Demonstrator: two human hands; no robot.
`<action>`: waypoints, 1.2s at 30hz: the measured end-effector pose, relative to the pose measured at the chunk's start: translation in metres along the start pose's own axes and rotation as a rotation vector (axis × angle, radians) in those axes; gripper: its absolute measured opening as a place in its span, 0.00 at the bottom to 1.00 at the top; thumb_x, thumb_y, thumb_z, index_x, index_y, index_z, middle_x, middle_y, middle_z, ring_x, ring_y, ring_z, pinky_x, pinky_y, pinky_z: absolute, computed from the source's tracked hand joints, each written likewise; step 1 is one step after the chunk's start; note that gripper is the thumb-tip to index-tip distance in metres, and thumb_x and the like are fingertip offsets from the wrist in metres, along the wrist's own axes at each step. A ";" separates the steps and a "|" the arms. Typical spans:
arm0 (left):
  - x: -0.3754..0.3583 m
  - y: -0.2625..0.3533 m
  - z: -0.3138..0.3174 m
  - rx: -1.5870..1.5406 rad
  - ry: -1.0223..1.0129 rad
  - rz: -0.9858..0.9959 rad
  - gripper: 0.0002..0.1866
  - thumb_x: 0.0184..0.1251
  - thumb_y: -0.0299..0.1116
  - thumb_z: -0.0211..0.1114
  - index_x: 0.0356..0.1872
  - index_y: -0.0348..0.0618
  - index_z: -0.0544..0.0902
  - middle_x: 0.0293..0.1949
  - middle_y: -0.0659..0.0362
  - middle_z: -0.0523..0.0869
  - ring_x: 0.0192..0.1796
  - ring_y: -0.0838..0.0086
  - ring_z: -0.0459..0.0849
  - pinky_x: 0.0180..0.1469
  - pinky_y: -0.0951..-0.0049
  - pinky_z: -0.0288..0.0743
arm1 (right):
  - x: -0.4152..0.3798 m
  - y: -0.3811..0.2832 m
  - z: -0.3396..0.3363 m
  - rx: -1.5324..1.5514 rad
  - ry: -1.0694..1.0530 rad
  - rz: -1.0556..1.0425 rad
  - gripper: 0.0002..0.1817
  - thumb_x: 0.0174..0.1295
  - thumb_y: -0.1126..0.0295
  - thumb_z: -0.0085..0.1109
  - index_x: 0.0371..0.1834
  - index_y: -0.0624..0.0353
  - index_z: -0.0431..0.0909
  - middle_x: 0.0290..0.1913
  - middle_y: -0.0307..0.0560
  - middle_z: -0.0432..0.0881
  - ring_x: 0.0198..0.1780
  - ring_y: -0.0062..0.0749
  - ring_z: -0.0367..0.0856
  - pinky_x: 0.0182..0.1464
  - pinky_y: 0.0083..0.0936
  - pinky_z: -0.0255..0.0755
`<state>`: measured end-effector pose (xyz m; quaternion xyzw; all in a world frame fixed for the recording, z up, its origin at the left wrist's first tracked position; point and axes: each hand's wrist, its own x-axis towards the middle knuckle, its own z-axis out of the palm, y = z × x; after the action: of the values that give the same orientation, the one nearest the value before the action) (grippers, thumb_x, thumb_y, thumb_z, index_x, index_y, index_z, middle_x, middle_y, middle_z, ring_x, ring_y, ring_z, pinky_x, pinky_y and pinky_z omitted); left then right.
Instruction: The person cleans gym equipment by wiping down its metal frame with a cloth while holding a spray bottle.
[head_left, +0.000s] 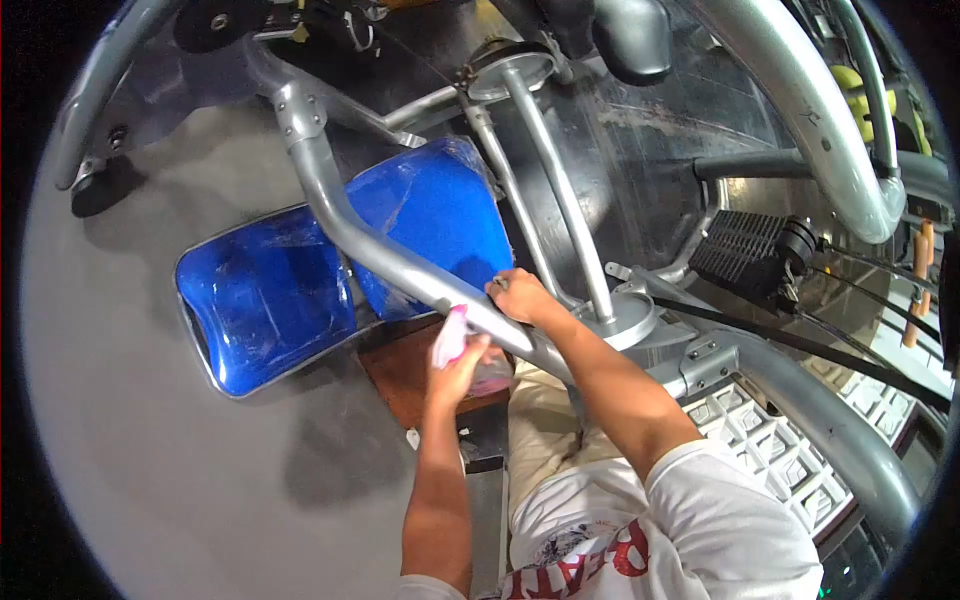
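Gym, by look: curved silver tubular frame point(372, 246), blue pads point(435, 220), black ribbed block point(738, 250) resembling weight stack.

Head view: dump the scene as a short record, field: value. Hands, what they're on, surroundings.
left hand: holds a white-and-pink cloth at the gray bar
right hand: at the same bar, farther from the cloth; exact grip unclear
bar: curved, metallic-looking, crossing in front of the blue cushions
cushions: two, glossy, seemingly under clear plastic
below left hand: reddish-brown board, partly hidden
right side: black pedal, white lattice panel
floor: gray
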<state>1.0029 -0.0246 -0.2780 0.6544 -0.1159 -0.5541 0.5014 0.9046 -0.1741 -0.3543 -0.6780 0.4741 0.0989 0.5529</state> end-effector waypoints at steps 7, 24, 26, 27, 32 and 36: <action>-0.011 0.029 -0.061 0.185 0.200 0.066 0.30 0.65 0.24 0.68 0.68 0.36 0.70 0.29 0.58 0.83 0.30 0.74 0.85 0.36 0.74 0.80 | -0.112 0.080 -0.064 0.035 -0.121 0.361 0.27 0.62 0.52 0.56 0.53 0.64 0.82 0.52 0.70 0.82 0.59 0.57 0.80 0.63 0.40 0.71; 0.030 0.037 -0.075 0.297 0.569 0.217 0.19 0.63 0.39 0.74 0.46 0.37 0.80 0.30 0.63 0.80 0.32 0.80 0.77 0.37 0.77 0.72 | 0.029 -0.042 0.010 0.042 0.028 -0.076 0.25 0.59 0.53 0.56 0.45 0.66 0.83 0.46 0.68 0.84 0.52 0.62 0.82 0.58 0.48 0.74; 0.033 0.038 -0.074 0.265 0.569 0.211 0.20 0.63 0.39 0.75 0.46 0.37 0.80 0.31 0.63 0.80 0.32 0.80 0.77 0.37 0.76 0.72 | -0.008 -0.009 -0.011 0.013 -0.006 -0.047 0.24 0.60 0.52 0.56 0.46 0.62 0.84 0.47 0.68 0.83 0.52 0.63 0.81 0.58 0.47 0.74; 0.033 0.038 -0.073 0.250 0.566 0.205 0.20 0.62 0.39 0.75 0.47 0.37 0.79 0.31 0.63 0.80 0.32 0.79 0.77 0.38 0.76 0.73 | -0.029 0.010 -0.020 0.054 -0.008 -0.070 0.24 0.59 0.51 0.57 0.47 0.62 0.84 0.47 0.68 0.83 0.52 0.62 0.82 0.58 0.46 0.75; 0.043 0.036 -0.065 0.340 0.579 0.143 0.22 0.57 0.36 0.79 0.47 0.37 0.79 0.32 0.63 0.80 0.33 0.79 0.77 0.38 0.75 0.73 | -0.091 0.086 -0.051 -0.018 -0.098 0.255 0.27 0.57 0.52 0.60 0.51 0.65 0.83 0.48 0.68 0.84 0.55 0.60 0.82 0.61 0.43 0.73; 0.049 0.032 -0.054 0.421 0.551 0.113 0.22 0.54 0.33 0.81 0.44 0.38 0.78 0.31 0.65 0.77 0.33 0.77 0.76 0.39 0.73 0.74 | -0.070 0.052 -0.039 -0.096 -0.097 0.224 0.29 0.57 0.54 0.60 0.57 0.65 0.79 0.55 0.67 0.81 0.61 0.57 0.78 0.65 0.41 0.69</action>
<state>1.0790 -0.0458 -0.2888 0.8609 -0.1241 -0.2919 0.3979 0.8128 -0.1663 -0.3279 -0.6407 0.5145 0.2152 0.5277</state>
